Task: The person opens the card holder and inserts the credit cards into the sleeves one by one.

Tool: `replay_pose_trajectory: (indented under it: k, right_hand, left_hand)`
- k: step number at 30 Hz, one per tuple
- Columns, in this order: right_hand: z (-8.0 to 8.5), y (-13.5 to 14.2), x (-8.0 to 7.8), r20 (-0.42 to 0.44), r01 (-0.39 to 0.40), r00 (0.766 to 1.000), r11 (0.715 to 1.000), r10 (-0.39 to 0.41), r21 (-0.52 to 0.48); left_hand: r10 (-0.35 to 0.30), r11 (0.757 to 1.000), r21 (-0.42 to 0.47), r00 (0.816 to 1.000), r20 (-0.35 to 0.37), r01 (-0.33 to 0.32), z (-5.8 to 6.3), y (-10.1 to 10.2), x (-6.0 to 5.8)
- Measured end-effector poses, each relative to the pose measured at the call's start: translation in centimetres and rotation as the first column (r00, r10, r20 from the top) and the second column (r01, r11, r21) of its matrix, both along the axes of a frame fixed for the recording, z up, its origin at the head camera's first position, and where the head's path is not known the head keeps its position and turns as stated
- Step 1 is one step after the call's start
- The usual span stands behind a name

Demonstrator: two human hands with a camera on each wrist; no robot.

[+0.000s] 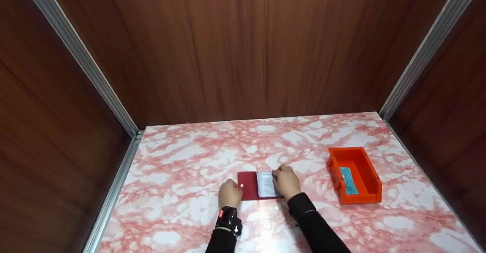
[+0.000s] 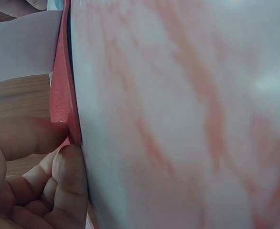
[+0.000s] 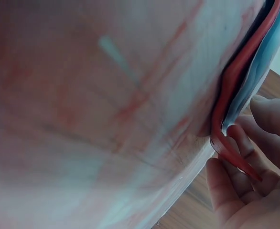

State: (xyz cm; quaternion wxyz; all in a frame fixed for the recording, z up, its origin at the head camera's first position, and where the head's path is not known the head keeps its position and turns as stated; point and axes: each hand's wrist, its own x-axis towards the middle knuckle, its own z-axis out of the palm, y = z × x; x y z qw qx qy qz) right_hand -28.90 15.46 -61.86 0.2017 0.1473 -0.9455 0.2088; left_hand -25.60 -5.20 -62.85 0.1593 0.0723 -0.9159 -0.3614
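A red card holder point(image 1: 248, 188) lies spread open on the table, its clear plastic sleeves point(image 1: 267, 184) stacked on the right half. A small round snap shows near its left edge. At that edge my left hand point(image 1: 229, 195) pinches the red cover point(image 2: 62, 98), thumb on top and fingertip beneath in the left wrist view. My right hand point(image 1: 287, 183) grips the opposite side. In the right wrist view its thumb is at the sleeves point(image 3: 249, 81), while the bent red cover point(image 3: 229, 83) runs down between the fingers. That hand hides the holder's right end in the head view.
An orange open-front bin point(image 1: 362, 198) stands to the right, with a light blue printed card point(image 1: 348, 181) inside, against its left wall. The tabletop point(image 1: 171, 192) has a red and white marble pattern. Brown wood panels point(image 1: 246, 55) with metal corner profiles enclose the back and sides.
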Motion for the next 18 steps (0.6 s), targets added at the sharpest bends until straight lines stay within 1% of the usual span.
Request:
replay_pose_trajectory:
  k: [7, 12, 15, 18]
  right_hand:
    - [0.03, -0.01, 0.15, -0.037, -0.029, 0.999, 1.000, 0.030, 0.011]
    - [-0.01, -0.06, 0.25, -0.059, -0.070, 0.996, 0.997, 0.071, 0.028]
    - [0.02, -0.11, 0.31, -0.050, -0.084, 0.995, 0.996, 0.085, 0.034]
    - [0.17, -0.24, 0.40, -0.016, -0.084, 0.996, 0.996, 0.085, 0.030]
  left_hand:
    - [0.001, 1.000, 0.009, 1.000, 0.027, -0.002, -0.02, -0.07, -0.05]
    - [-0.004, 1.000, 0.011, 1.000, 0.024, 0.003, 0.18, -0.10, 0.09]
    - [-0.005, 1.000, 0.008, 1.000, 0.018, 0.005, 0.24, -0.08, 0.12]
    - [-0.003, 1.000, 0.011, 1.000, 0.028, 0.003, 0.23, -0.06, 0.06]
